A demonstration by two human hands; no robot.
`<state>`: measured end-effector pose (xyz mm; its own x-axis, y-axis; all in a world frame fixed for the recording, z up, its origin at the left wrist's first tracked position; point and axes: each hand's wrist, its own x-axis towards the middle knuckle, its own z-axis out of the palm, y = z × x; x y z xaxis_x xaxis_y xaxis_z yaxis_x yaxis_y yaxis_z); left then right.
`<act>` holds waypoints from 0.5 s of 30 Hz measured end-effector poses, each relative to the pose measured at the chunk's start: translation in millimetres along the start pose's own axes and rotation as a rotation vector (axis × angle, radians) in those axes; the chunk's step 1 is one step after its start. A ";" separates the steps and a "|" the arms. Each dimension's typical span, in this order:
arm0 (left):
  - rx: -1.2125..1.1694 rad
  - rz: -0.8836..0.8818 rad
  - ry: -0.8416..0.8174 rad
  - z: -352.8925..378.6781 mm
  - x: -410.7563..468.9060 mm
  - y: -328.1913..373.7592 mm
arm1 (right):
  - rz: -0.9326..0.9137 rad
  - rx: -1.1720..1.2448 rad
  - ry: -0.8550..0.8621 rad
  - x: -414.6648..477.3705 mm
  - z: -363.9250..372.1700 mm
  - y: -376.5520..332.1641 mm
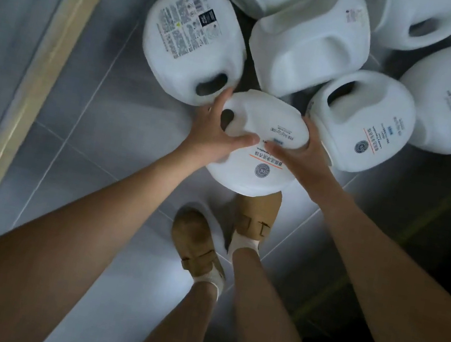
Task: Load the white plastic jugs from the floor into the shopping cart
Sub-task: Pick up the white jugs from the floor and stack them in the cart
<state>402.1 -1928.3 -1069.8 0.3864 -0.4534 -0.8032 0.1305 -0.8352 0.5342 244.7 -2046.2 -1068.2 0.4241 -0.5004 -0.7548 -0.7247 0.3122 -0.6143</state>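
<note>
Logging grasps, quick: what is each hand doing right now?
Left hand: grips the left side of the white jug, thumb across its face.
Right hand: grips the same jug's right side.

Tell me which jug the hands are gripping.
The jug nearest the tan shoes: the left hand and right hand clasp its two sides. The other jugs lie beyond it.

The grey tiled floor (98, 130) carries a cluster of white jugs (194, 41) lying on their sides across the upper middle and upper right of the frame, crowded and touching. Two tan shoes (195, 241) stand on it at lower centre, just below the cluster
</note>
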 end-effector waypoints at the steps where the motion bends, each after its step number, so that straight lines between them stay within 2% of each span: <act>1: 0.009 -0.006 -0.003 -5.9 -12.8 6.5 | -0.011 -0.002 0.004 -12.3 -0.4 -8.6; 7: -0.008 0.067 0.029 -50.7 -110.1 47.4 | -0.069 -0.015 -0.018 -96.8 -7.2 -74.5; 15: -0.037 0.100 0.133 -119.3 -284.0 106.2 | -0.143 -0.083 -0.079 -248.7 -14.4 -190.0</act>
<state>415.2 -1851.1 -753.4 0.5161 -0.4863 -0.7051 0.1182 -0.7749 0.6209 269.1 -1992.8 -760.5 0.5651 -0.4693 -0.6786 -0.6947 0.1731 -0.6982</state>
